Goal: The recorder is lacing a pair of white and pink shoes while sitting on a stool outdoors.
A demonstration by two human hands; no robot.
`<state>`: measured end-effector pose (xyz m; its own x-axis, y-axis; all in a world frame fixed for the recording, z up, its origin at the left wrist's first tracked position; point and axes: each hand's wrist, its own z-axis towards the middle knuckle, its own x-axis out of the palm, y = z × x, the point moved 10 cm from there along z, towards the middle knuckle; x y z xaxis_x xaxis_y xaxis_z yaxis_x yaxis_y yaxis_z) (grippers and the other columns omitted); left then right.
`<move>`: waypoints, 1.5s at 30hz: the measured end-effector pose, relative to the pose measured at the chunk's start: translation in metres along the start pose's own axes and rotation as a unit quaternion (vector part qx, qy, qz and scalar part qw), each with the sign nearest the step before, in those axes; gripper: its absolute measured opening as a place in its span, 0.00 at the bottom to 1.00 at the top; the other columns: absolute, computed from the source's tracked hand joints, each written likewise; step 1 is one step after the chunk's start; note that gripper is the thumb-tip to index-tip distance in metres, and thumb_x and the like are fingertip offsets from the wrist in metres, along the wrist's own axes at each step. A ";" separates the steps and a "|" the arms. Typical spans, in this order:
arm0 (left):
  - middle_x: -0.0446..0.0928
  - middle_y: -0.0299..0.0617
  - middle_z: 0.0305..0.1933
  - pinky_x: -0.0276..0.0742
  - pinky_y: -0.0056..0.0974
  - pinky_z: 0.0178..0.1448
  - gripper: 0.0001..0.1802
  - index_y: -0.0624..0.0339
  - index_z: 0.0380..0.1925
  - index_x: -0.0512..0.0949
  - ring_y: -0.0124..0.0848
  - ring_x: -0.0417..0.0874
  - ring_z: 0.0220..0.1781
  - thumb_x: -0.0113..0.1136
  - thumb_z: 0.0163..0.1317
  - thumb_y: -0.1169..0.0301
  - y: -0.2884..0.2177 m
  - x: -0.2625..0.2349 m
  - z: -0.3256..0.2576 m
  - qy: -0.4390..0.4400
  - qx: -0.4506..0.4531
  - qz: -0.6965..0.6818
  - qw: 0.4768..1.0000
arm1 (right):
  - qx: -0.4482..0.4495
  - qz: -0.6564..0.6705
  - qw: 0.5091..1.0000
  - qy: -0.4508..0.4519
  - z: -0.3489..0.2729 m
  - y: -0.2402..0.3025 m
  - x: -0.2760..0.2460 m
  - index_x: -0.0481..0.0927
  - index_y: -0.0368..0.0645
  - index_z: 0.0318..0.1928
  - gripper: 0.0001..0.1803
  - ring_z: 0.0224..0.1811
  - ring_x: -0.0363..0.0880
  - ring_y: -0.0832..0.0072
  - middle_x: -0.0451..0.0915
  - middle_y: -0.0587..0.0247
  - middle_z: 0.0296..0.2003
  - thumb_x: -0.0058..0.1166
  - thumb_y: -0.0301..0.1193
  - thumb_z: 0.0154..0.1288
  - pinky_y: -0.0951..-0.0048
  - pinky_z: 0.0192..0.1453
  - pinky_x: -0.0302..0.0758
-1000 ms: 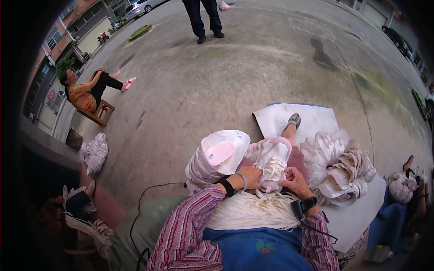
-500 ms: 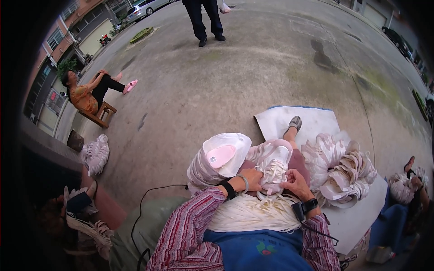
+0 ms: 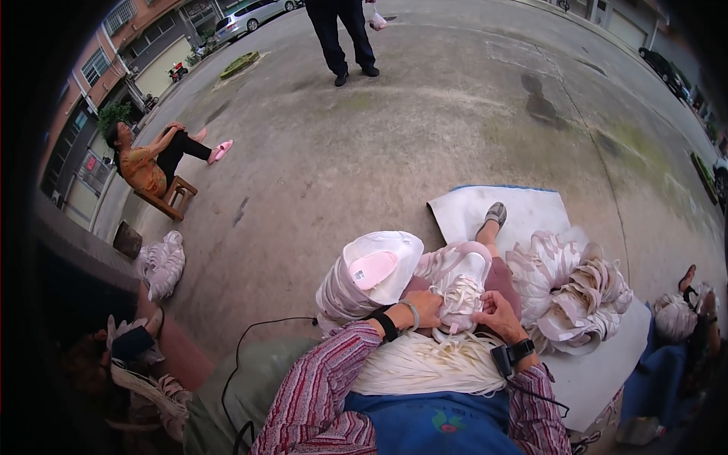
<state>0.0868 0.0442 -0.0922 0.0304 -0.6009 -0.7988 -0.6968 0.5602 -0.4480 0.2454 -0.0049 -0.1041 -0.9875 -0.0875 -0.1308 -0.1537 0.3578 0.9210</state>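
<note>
Hands work a pale pink-and-white shoe upper [image 3: 460,282]: left hand [image 3: 425,309] clasps its side, right hand [image 3: 497,309] pinches white lacing beside it; steady tension seems key.

Soft overcast daylight, faint shadows, dark fisheye-warped edges.

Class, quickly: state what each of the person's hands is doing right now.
Left hand: closed on the white shoe upper in the lap.
Right hand: fingers pinching the same upper's lower edge.
</note>
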 end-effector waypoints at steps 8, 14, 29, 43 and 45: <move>0.81 0.56 0.30 0.79 0.48 0.42 0.19 0.62 0.29 0.81 0.52 0.83 0.35 0.64 0.45 0.56 -0.001 -0.004 0.000 -0.012 0.005 -0.009 1.000 | 0.004 -0.007 1.000 -0.005 -0.001 0.004 -0.001 0.70 0.41 0.46 0.28 0.31 0.66 0.86 0.69 0.74 0.32 0.71 0.26 0.45 0.85 0.36 0.68; 0.81 0.56 0.30 0.79 0.48 0.42 0.18 0.61 0.29 0.81 0.52 0.83 0.35 0.63 0.45 0.57 -0.003 -0.004 -0.001 -0.004 0.001 -0.006 1.000 | -0.008 0.005 1.000 -0.004 0.000 -0.001 -0.002 0.71 0.40 0.46 0.28 0.31 0.66 0.86 0.69 0.74 0.31 0.71 0.26 0.45 0.85 0.36 0.69; 0.81 0.55 0.31 0.79 0.47 0.42 0.19 0.62 0.30 0.81 0.50 0.83 0.36 0.62 0.45 0.57 -0.002 -0.007 -0.001 -0.016 0.002 0.014 1.000 | -0.020 0.018 1.000 -0.004 0.003 0.000 -0.001 0.71 0.38 0.45 0.28 0.31 0.67 0.84 0.70 0.71 0.32 0.72 0.28 0.45 0.83 0.37 0.70; 0.81 0.56 0.34 0.79 0.48 0.44 0.20 0.62 0.33 0.81 0.51 0.83 0.38 0.64 0.45 0.57 -0.006 0.001 -0.003 0.028 0.016 -0.018 0.999 | 0.025 -0.016 1.000 0.008 -0.005 -0.006 0.002 0.70 0.41 0.44 0.28 0.31 0.66 0.85 0.69 0.74 0.32 0.73 0.28 0.43 0.84 0.37 0.69; 0.81 0.56 0.34 0.79 0.48 0.44 0.20 0.62 0.33 0.81 0.51 0.83 0.38 0.64 0.45 0.57 -0.006 0.006 -0.004 0.043 0.016 -0.021 0.999 | 0.012 -0.029 0.999 -0.005 -0.005 0.003 -0.001 0.70 0.41 0.44 0.28 0.31 0.66 0.85 0.69 0.74 0.31 0.73 0.28 0.43 0.84 0.36 0.69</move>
<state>0.0887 0.0348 -0.0925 -0.0035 -0.6704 -0.7420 -0.6731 0.5503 -0.4941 0.2465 -0.0080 -0.0992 -0.9771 -0.1001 -0.1879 -0.2120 0.3742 0.9028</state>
